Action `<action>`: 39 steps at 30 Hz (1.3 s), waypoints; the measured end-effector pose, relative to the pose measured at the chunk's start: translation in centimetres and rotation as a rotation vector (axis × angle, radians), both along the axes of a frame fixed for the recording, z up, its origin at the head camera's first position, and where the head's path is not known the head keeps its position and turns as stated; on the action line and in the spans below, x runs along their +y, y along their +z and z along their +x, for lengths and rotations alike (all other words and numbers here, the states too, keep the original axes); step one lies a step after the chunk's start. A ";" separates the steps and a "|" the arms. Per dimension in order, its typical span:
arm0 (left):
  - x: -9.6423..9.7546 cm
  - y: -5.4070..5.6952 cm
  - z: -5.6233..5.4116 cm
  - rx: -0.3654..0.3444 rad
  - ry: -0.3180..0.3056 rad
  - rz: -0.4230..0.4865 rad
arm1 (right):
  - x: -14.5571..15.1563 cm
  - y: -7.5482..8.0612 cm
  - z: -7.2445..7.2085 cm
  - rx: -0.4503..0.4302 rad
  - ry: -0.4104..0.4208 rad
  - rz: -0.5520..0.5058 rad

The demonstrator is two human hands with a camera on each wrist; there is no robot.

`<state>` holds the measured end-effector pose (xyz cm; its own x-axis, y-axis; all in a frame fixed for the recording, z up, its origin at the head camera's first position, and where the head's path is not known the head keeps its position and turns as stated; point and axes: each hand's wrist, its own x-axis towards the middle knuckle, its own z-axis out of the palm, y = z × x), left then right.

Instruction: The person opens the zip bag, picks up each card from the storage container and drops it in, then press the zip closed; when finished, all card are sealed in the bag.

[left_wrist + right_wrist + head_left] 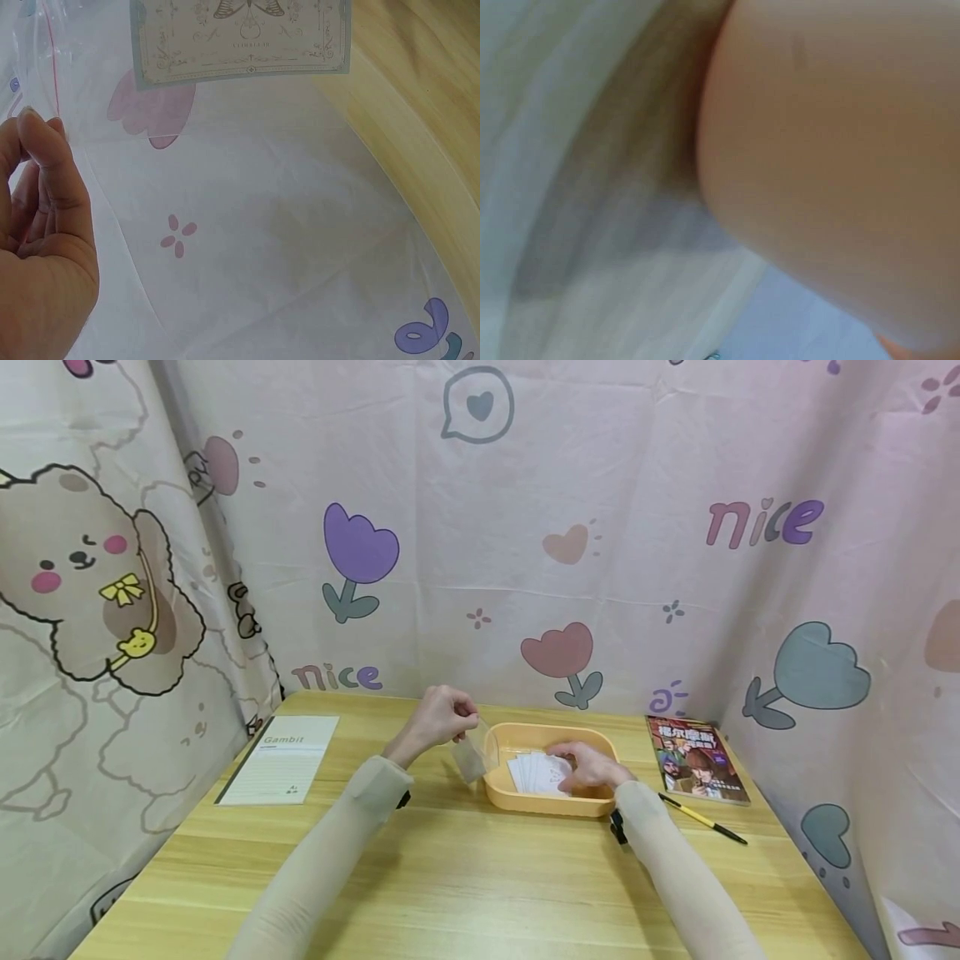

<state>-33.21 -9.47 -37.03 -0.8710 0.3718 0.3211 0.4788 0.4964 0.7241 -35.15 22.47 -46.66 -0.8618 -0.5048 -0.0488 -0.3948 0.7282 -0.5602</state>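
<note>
My left hand [444,718] pinches the top of a clear zip bag [247,187] between thumb and fingers, and the bag hangs beside the left rim of a yellow plastic basket [551,805]. A pale card with a butterfly print [247,45] shows at the bag in the left wrist view. Inside the basket, several white cards [531,774] lie fanned out. My right hand [588,766] reaches over the basket, its fingers and thumb at opposite edges of the cards' right end. Whether it grips one cannot be made out. The basket wall [832,165] fills much of the right wrist view.
A notebook [277,760] lies at the table's left side. To the right of the basket lie a colourful magazine [699,760] and a yellow and black pen [705,819]. A patterned curtain [480,552] hangs behind the wooden table [465,877].
</note>
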 end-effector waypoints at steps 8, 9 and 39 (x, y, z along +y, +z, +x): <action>-0.1 -0.1 -0.1 0.004 -0.005 0.003 | 0.1 0.1 -0.2 -0.022 -0.013 0.008; -0.1 -0.1 -0.1 0.004 -0.007 0.003 | 0.1 0.0 -0.2 -0.017 -0.013 0.011; -0.6 -0.2 -0.2 -0.017 -0.003 -0.031 | -0.5 0.8 0.0 0.049 -0.182 -0.263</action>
<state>-33.37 -10.11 -37.23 -0.8752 0.3835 0.2948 0.4680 0.5175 0.7164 -35.11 22.01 -45.90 -0.9374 -0.3315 0.1070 -0.3024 0.6219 -0.7224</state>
